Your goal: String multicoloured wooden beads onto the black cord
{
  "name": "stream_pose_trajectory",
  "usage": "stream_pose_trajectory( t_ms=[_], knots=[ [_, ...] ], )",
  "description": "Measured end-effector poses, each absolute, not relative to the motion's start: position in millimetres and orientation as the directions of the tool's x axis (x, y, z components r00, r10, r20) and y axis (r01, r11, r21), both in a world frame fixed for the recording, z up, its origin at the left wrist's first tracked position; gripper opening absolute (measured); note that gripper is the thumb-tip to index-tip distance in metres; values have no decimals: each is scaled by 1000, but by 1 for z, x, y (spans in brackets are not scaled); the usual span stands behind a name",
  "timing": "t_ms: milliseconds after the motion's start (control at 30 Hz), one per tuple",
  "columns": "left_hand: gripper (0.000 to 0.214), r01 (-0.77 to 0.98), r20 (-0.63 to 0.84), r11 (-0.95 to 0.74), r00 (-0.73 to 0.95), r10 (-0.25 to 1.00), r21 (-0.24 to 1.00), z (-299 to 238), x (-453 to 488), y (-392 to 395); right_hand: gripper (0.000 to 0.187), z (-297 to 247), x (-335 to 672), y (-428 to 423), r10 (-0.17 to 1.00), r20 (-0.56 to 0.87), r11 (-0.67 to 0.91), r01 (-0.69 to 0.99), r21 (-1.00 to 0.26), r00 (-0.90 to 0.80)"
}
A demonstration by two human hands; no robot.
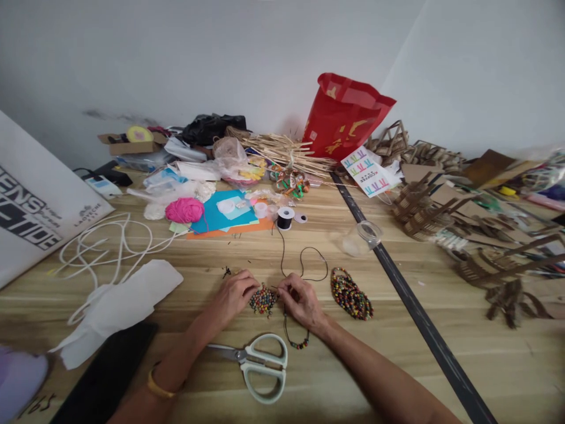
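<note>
A small pile of multicoloured beads [263, 299] lies on the table between my hands. My left hand [236, 290] rests at the pile's left edge, thumb and fingertips together; whatever they pinch is too small to see. On the other side, my right hand [301, 299] pinches a thin black cord [285, 321], its end pointing at the pile. Several coloured beads [300, 344] are threaded on the loop hanging below that hand. The cord runs back to a black spool [285, 218]. Green-handled scissors [263, 365] lie in front of the pile, and a coil of strung beads [352, 296] sits to the right.
A clear plastic cup [364, 237] lies beyond the bead coil. A black strip [410, 294] crosses the table. White cable [117, 247] and crumpled white paper [128, 303] lie left. Pink yarn [184, 209], a red bag [344, 115] and woven baskets [419, 209] stand farther back.
</note>
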State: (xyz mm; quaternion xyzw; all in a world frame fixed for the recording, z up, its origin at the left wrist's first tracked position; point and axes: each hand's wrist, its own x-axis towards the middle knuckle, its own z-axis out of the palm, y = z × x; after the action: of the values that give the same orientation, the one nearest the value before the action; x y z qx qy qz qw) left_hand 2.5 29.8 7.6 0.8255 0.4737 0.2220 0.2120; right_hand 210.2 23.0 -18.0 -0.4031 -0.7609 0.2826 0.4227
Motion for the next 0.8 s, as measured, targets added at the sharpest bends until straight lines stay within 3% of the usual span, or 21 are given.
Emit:
stream_pose_trajectory(
  t_ms=[400,667,800],
  knots=[
    [15,728,130,-458,461,878,510,7,6,28,12,-20,210,25,859,404,501,354,-790,-313],
    [28,621,298,-570,492,818,538,-6,9,29,13,-18,209,24,861,397,497,364,-788,-318],
    [32,571,312,-613,541,781,545,-13,11,26,16,-16,209,24,867,394,490,378,-785,-305]
  ],
)
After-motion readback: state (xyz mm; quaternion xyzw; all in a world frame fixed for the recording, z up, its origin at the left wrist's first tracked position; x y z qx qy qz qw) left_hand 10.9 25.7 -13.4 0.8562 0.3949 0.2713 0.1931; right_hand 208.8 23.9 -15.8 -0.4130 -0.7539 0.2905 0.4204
